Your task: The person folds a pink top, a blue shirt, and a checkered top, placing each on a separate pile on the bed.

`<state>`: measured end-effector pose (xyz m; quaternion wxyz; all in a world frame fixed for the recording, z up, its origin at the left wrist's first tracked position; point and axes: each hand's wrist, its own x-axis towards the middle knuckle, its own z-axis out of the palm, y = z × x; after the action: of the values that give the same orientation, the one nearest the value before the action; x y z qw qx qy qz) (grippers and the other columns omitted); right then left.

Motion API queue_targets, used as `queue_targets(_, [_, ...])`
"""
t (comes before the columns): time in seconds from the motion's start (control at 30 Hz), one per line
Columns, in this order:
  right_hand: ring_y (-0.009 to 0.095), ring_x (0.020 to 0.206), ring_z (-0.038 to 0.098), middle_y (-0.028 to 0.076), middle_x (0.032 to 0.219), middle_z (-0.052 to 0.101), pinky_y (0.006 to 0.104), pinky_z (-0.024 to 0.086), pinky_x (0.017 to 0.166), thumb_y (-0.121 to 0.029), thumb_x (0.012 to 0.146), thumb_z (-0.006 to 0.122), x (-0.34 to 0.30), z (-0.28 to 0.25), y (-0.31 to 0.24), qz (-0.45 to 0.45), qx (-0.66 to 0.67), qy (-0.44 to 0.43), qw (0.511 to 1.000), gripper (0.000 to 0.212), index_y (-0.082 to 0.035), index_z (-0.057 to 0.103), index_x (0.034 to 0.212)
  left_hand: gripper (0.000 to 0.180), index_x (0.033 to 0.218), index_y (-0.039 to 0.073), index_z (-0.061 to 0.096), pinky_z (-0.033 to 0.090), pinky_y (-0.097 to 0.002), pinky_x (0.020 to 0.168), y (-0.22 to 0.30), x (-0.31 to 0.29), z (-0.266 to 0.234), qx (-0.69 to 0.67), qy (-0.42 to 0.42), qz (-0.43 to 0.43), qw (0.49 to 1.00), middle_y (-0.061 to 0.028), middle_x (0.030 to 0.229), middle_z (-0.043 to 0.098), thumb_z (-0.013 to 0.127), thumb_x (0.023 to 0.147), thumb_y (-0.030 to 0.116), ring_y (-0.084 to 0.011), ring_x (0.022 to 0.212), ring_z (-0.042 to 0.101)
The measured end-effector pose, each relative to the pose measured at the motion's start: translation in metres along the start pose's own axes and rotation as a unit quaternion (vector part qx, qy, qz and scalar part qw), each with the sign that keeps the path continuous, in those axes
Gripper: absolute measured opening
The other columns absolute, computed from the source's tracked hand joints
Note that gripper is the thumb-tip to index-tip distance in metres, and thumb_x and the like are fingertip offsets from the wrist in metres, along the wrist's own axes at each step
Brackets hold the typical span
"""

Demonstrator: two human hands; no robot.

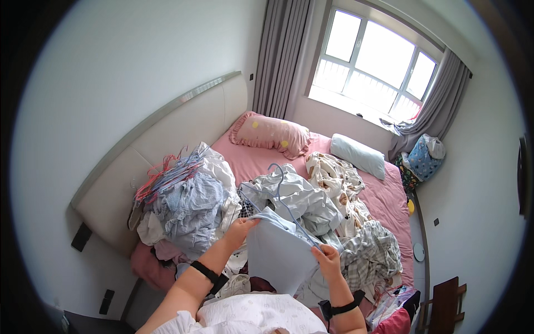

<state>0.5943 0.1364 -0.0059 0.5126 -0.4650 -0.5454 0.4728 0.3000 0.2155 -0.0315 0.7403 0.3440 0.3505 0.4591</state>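
Evidently, the largest thing is the bed with its pink sheet (384, 200), which is spreading under and beyond the grip. Its pale headboard (167, 122) is rising to the left of the grip, while a bright window (381, 53) is shining far beyond it, with grey curtains (282, 55) hanging at both sides. Just left of the grip, a big heap of light blue and white clothes (192, 209) is lying near the headboard. Directly beyond the grip, a pale grey cloth (297, 195) is lying in wrinkles, and farther to the right a cream cloth with brown patches (328, 170) is stretching toward the window. On the right side of the grip, a checked cloth (372, 250) is lying crumpled. Well beyond, a pink ruffled pillow (272, 133) and, to its right, a light blue pillow (359, 156) are resting on the bed

The light blue garment (278, 256) is hanging within the grip, above the clothes. On the left heap, many red and blue hangers (172, 172) are lying. One blue hanger (288, 207) is standing at the garment's upper edge, its hook pointing beyond the grip; I cannot tell whether it is going inside the cloth. The left hand (240, 232) is pinching the garment's upper left corner narrowly, and the right hand (327, 260) is pinching its right edge, beside the hanger's end. Around each wrist, just behind the grip, a black strap (204, 271) is sitting
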Motion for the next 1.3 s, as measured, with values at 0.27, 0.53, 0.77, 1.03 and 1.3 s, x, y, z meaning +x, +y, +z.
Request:
queue_targets(0.27, [0.003,0.048,0.037,-0.007,0.054,0.036,0.0196,0.036,0.044,-0.018,0.084,0.066,-0.007,0.005,0.006,0.052,0.029,-0.018,0.998,0.041,-0.011,0.038,0.054,0.017,0.098,0.002,0.063,0.047,-0.0223,0.058,0.034,0.002,0.003,0.195,0.033,0.178,0.964,-0.0006,0.084,0.063,0.056,0.088,0.013,-0.0080,0.068,0.058])
queue_targets(0.53, [0.005,0.051,0.041,-0.005,0.057,0.040,0.0215,0.039,0.047,-0.015,0.086,0.063,0.001,0.009,0.004,0.001,0.070,0.009,0.997,0.037,-0.008,0.042,0.056,0.032,0.114,0.001,0.052,0.054,-0.0366,0.073,-0.029,0.017,-0.037,-0.009,0.233,0.008,0.972,-0.0112,0.098,0.064,0.058,0.087,0.016,-0.0183,0.083,0.063])
queue_targets(0.77, [0.004,0.050,0.040,-0.005,0.055,0.036,0.0213,0.039,0.045,-0.012,0.085,0.063,0.001,0.007,0.000,-0.003,0.075,-0.008,0.997,0.039,-0.008,0.040,0.054,0.033,0.115,0.002,0.052,0.054,-0.0391,0.078,-0.012,0.000,-0.011,-0.051,-0.013,-0.177,0.983,-0.0108,0.107,0.061,0.057,0.089,0.021,-0.0223,0.088,0.064])
queue_targets(1.03, [0.005,0.044,0.037,-0.003,0.052,0.043,0.0218,0.030,0.040,-0.011,0.081,0.068,0.006,0.007,0.002,-0.094,-0.110,0.000,0.989,0.041,-0.006,0.042,0.051,0.050,0.119,0.003,0.049,0.045,-0.0270,0.080,-0.005,0.003,0.062,0.439,-0.189,0.043,0.877,-0.0060,0.102,0.059,0.069,0.079,0.025,-0.0151,0.095,0.056])
queue_targets(1.3, [0.006,0.043,0.041,0.000,0.053,0.050,0.0216,0.032,0.041,-0.009,0.082,0.065,-0.016,-0.012,-0.007,-0.039,0.012,0.078,0.996,0.034,-0.004,0.049,0.052,0.022,0.101,0.002,0.062,0.051,-0.0276,0.065,-0.003,0.029,-0.039,0.044,0.070,-0.119,0.989,-0.0060,0.086,0.065,0.062,0.080,0.004,-0.0136,0.070,0.062])
